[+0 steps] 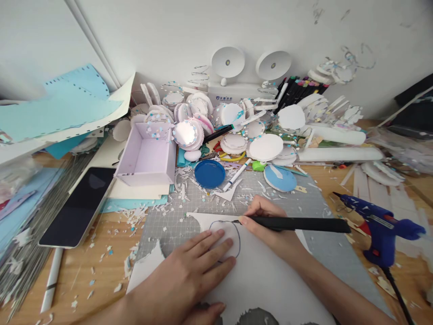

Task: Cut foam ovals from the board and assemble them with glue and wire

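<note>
A white foam-like sheet (pixel 267 271) lies on the grey cutting mat, with a circle (pixel 240 239) outlined in dark blue near its top edge. My left hand (pixel 199 266) presses flat on the sheet, fingers spread across the circle and hiding its left side. In my right hand (pixel 267 221) is a craft knife (pixel 304 224) with a long black handle. Its thin tip touches the outline at the upper right, just beyond my left fingertips. Ragged cut-outs (pixel 257 316) show along the sheet's near edge.
A blue round lid (pixel 209 174), a white marker (pixel 237 174) and a light blue disc (pixel 280 178) lie beyond the sheet. At right rests a blue glue gun (pixel 379 225). Left are a phone (pixel 79 205) and lilac box (pixel 145 155). Decorated white discs (pixel 266 147) crowd the wall.
</note>
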Available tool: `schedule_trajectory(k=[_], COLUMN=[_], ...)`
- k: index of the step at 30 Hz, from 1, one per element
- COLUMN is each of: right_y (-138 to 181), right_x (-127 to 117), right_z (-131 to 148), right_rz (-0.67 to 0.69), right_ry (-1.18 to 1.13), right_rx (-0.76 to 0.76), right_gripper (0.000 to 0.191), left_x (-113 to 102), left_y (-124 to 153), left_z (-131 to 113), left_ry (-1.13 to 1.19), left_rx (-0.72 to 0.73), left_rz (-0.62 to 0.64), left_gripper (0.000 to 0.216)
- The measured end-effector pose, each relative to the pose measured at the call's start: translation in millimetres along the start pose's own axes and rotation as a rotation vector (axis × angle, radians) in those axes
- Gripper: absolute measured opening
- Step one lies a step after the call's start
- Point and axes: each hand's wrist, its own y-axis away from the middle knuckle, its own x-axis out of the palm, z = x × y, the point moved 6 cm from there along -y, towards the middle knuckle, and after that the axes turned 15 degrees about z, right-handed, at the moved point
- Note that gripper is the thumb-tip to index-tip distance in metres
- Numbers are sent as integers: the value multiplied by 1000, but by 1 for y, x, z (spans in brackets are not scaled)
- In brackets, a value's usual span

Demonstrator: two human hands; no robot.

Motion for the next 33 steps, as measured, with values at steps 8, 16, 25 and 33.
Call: schedule_trajectory(k=[8,16,25,33], right_y=[-1,2,2,10], right_x=[-3,-6,-9,-32], right_z=[-3,-5,-12,-24], right_rz=[-17,-54,-100,-307], right_ry=[-20,-52,-108,-354], right_rx=[10,18,46,14], right_gripper=[25,27,29,32], left_x=[1,2,2,-1], left_y=[-1,-1,0,0], left_z=[1,0,1,0], left_ry=[-19,-1,11,7], left_rx=[-23,-23,-20,-37], left_rz=[-3,-11,-20,-40], left_gripper=[65,66,66,65])
